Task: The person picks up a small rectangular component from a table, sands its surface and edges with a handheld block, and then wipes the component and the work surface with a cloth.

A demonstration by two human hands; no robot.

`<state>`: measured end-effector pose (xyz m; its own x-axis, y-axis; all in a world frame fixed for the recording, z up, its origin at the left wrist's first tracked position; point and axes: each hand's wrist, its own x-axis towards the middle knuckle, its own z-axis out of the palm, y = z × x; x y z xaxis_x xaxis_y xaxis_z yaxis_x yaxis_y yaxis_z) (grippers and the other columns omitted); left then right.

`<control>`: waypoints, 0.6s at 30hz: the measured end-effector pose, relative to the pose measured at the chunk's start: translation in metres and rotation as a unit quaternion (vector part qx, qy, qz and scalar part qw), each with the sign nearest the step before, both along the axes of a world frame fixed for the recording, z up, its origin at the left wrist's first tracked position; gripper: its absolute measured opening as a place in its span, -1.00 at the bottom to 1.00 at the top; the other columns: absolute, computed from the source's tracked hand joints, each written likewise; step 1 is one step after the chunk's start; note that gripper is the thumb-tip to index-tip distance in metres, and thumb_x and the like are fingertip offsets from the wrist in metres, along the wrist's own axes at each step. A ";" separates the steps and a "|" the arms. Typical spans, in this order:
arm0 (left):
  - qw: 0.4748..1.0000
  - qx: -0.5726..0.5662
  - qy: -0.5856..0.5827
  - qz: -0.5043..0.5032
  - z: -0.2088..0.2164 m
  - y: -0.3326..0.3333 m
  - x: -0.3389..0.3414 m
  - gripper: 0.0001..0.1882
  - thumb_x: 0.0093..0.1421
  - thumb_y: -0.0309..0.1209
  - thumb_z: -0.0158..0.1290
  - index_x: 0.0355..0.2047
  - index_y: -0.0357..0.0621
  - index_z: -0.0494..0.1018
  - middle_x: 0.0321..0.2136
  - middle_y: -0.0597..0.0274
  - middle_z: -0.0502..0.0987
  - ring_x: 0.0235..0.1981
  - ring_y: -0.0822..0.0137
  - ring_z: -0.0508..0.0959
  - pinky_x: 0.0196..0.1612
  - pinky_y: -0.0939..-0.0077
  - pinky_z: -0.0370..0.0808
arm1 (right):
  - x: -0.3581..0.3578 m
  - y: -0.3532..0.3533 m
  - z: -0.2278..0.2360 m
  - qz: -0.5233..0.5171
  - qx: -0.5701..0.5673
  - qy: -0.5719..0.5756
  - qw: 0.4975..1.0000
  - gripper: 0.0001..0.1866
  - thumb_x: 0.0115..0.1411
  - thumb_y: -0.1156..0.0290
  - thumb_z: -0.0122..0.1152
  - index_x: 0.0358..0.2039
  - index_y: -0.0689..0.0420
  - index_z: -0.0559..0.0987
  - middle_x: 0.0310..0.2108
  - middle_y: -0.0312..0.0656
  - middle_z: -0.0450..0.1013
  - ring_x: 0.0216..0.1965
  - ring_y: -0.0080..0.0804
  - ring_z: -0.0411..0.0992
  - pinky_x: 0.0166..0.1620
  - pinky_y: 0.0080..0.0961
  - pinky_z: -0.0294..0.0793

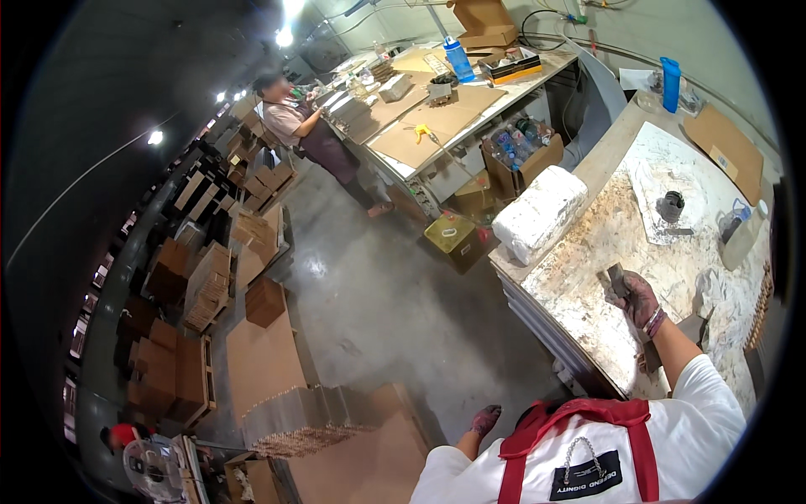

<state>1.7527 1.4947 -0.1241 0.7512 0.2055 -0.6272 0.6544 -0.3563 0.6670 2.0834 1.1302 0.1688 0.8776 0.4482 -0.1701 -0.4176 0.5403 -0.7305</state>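
My right hand (641, 304) is above the stained white worktable (579, 294) on the right. Its fingers are closed round a small dark grey block (618, 279); the exact kind is too small to make out. My left hand (484, 419) hangs low beside my body, off the table. Its stained fingers look loosely stretched, and I see nothing in it. Farther up the table, a dark round cup-like piece (671, 206) stands on a smeared white sheet (659, 160), with a small dark flat strip (674, 232) beside it.
A white wrapped block (540, 213) sits at the table's left corner. Bottles (745, 235) and crumpled white cloth (727, 311) lie to the right. Past a yellow-green tin (454, 242), a person (306, 130) stands at another table. Stacked cardboard (311, 420) covers floor at left.
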 end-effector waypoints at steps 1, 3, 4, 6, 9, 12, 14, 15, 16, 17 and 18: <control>1.000 0.016 -0.018 -0.010 0.003 -0.001 0.000 -0.61 0.24 -0.23 -0.01 0.03 -0.09 0.45 -0.32 0.30 0.57 -0.38 0.46 0.45 -0.27 0.57 0.41 | 0.000 0.000 0.001 -0.020 -0.012 0.010 1.000 -0.50 0.10 0.25 0.26 -0.01 0.22 0.37 -0.17 -0.10 0.44 -0.22 -0.25 0.49 -0.11 -0.22 0.59; 1.000 0.017 -0.016 -0.020 0.014 -0.003 0.000 -0.63 0.23 -0.21 -0.04 -0.02 -0.07 0.48 -0.20 0.18 0.56 -0.20 0.29 0.48 -0.10 0.47 0.40 | -0.002 0.001 0.004 -0.006 0.001 -0.002 1.000 -0.51 0.10 0.25 0.26 -0.03 0.22 0.39 -0.19 -0.10 0.45 -0.23 -0.25 0.49 -0.11 -0.23 0.59; 0.999 0.025 0.014 -0.015 0.021 -0.003 0.000 -0.63 0.22 -0.19 -0.07 -0.06 -0.05 0.51 -0.09 0.07 0.55 -0.01 0.12 0.51 0.08 0.38 0.38 | -0.002 0.001 0.006 -0.001 0.006 -0.008 1.000 -0.52 0.10 0.25 0.26 -0.04 0.23 0.40 -0.21 -0.11 0.46 -0.23 -0.26 0.50 -0.11 -0.24 0.59; 0.998 0.025 0.032 -0.056 0.036 -0.002 0.002 -0.67 0.20 -0.24 -0.07 -0.10 -0.05 0.54 -0.10 0.08 0.56 -0.02 0.14 0.52 0.07 0.38 0.38 | -0.004 0.003 0.010 0.006 -0.006 -0.034 0.999 -0.56 0.13 0.19 0.22 -0.06 0.20 0.43 -0.29 -0.16 0.47 -0.32 -0.32 0.48 -0.23 -0.40 0.55; 0.990 0.030 0.065 -0.120 0.062 0.004 0.009 -0.72 0.13 -0.38 -0.09 -0.26 -0.05 0.60 -0.16 0.09 0.58 -0.06 0.18 0.54 0.05 0.37 0.41 | -0.007 0.005 0.015 -0.013 -0.016 -0.008 1.000 -0.55 0.14 0.19 0.21 -0.05 0.20 0.42 -0.23 -0.13 0.48 -0.25 -0.29 0.50 -0.16 -0.30 0.57; 0.984 0.006 0.075 -0.159 0.082 0.015 0.026 -0.73 0.10 -0.43 -0.11 -0.31 -0.05 0.60 -0.21 0.08 0.60 -0.09 0.18 0.55 0.03 0.35 0.42 | -0.009 0.005 0.014 -0.041 -0.011 -0.013 0.999 -0.54 0.17 0.23 0.18 0.00 0.21 0.39 -0.15 -0.10 0.47 -0.20 -0.23 0.51 -0.09 -0.24 0.58; 0.987 0.036 0.038 -0.154 0.087 0.023 0.040 -0.77 0.11 -0.39 -0.08 -0.36 -0.07 0.60 -0.18 0.08 0.58 -0.10 0.16 0.55 0.01 0.33 0.42 | -0.010 0.004 0.010 -0.037 -0.015 -0.012 0.999 -0.55 0.17 0.24 0.17 0.00 0.21 0.38 -0.15 -0.10 0.47 -0.20 -0.22 0.51 -0.10 -0.23 0.58; 0.985 0.026 0.047 -0.166 0.086 0.026 0.047 -0.77 0.11 -0.39 -0.08 -0.36 -0.07 0.60 -0.18 0.08 0.58 -0.10 0.16 0.55 0.01 0.33 0.42 | -0.010 0.003 0.008 -0.041 -0.002 -0.026 0.999 -0.56 0.18 0.25 0.16 0.00 0.21 0.38 -0.14 -0.09 0.47 -0.20 -0.22 0.51 -0.10 -0.22 0.58; 0.970 0.101 0.024 -0.218 0.082 0.029 0.053 -0.77 0.12 -0.36 -0.06 -0.34 -0.07 0.59 -0.15 0.08 0.57 -0.09 0.15 0.54 0.01 0.34 0.42 | -0.010 0.003 0.005 -0.071 0.016 0.014 0.997 -0.57 0.13 0.34 0.21 -0.02 0.24 0.39 -0.16 -0.05 0.48 -0.23 -0.21 0.52 -0.16 -0.25 0.62; 0.946 0.165 -0.020 -0.278 0.074 0.030 0.059 -0.76 0.14 -0.32 -0.05 -0.31 -0.08 0.58 -0.12 0.08 0.55 -0.08 0.14 0.53 0.01 0.34 0.42 | -0.010 0.003 0.004 -0.073 -0.003 0.029 0.997 -0.57 0.13 0.34 0.21 -0.02 0.24 0.39 -0.16 -0.05 0.48 -0.23 -0.21 0.52 -0.16 -0.25 0.62; 0.946 0.176 -0.001 -0.271 0.064 0.031 0.066 -0.76 0.14 -0.32 -0.05 -0.31 -0.08 0.58 -0.12 0.08 0.55 -0.08 0.14 0.53 0.01 0.34 0.42 | -0.009 0.004 0.004 -0.070 -0.006 0.021 0.997 -0.57 0.13 0.35 0.22 -0.02 0.24 0.40 -0.18 -0.06 0.48 -0.24 -0.22 0.52 -0.16 -0.24 0.62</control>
<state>1.8186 1.5261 -0.0605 0.8069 -0.0146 -0.5905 0.3109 -0.8395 0.4457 2.0747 1.1338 0.1727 0.9234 0.3197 -0.2126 -0.3691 0.5868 -0.7207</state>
